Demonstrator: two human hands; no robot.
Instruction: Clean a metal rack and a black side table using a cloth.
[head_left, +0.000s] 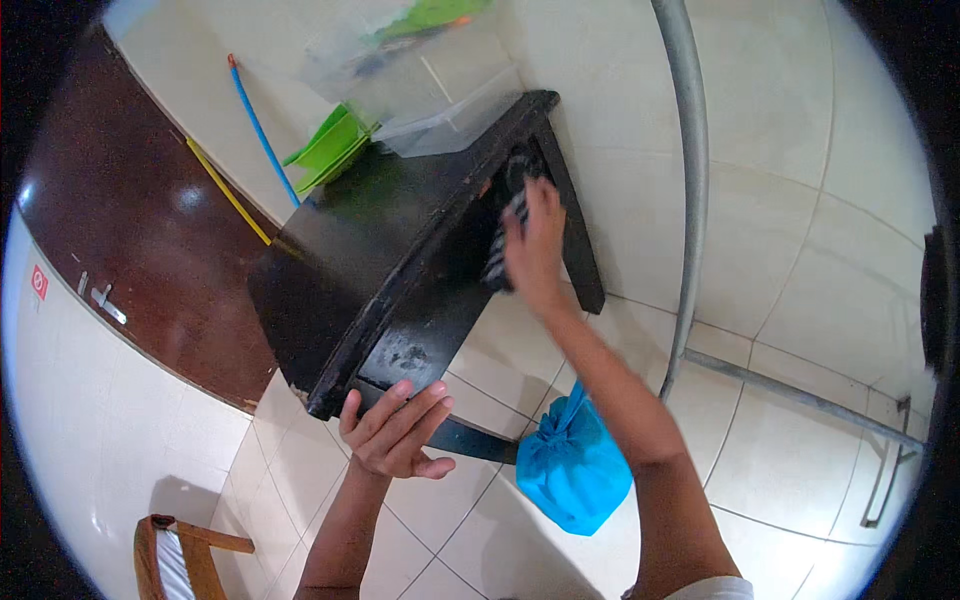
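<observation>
A dark wooden table (360, 217) with a worn surface stands before me at a slant. My right hand (536, 244), slightly blurred, is on a black-and-white striped cloth (496, 262) at the table's front side, near its far leg (574, 217). Part of the cloth is hidden behind the fingers. At the near end of the table, the fingers of my left hand (397, 431) are spread over its front corner by the near leg (469, 441); nothing is held there. A pale scuffed patch (409, 356) marks the dark front panel.
Green plastic trays (334, 150) and a clear plastic bin (450, 124) stand on the table. A tied blue bag (574, 472) sits on the tiled floor between my arms. A grey metal pipe (694, 150) rises at right. A wooden chair (187, 559) is at lower left.
</observation>
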